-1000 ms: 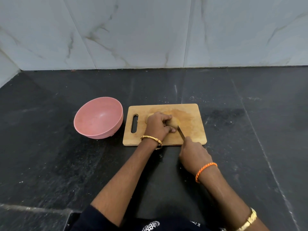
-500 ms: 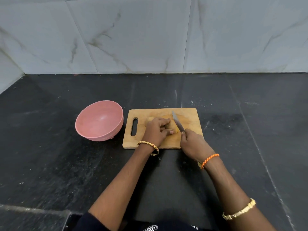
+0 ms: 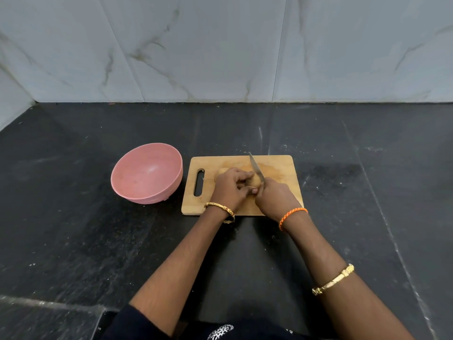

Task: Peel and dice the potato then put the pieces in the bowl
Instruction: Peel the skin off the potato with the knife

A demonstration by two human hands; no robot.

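Potato (image 3: 253, 183) is lying on the cutting board (image 3: 279, 168), its long axis running left to right, mostly covered by the left hand (image 3: 231, 187), whose fingers (image 3: 241, 179) are curling over it and pinning it down. Just right of those fingers, the right hand (image 3: 274, 197) is gripping the knife (image 3: 256, 169) tight, blade slanting away and leftward beside the potato's exposed right end. Compared with a second ago, the blade is standing raised and the right hand is sitting nearer. Left of the board, the bowl (image 3: 147, 171) is waiting, no pieces visible inside.
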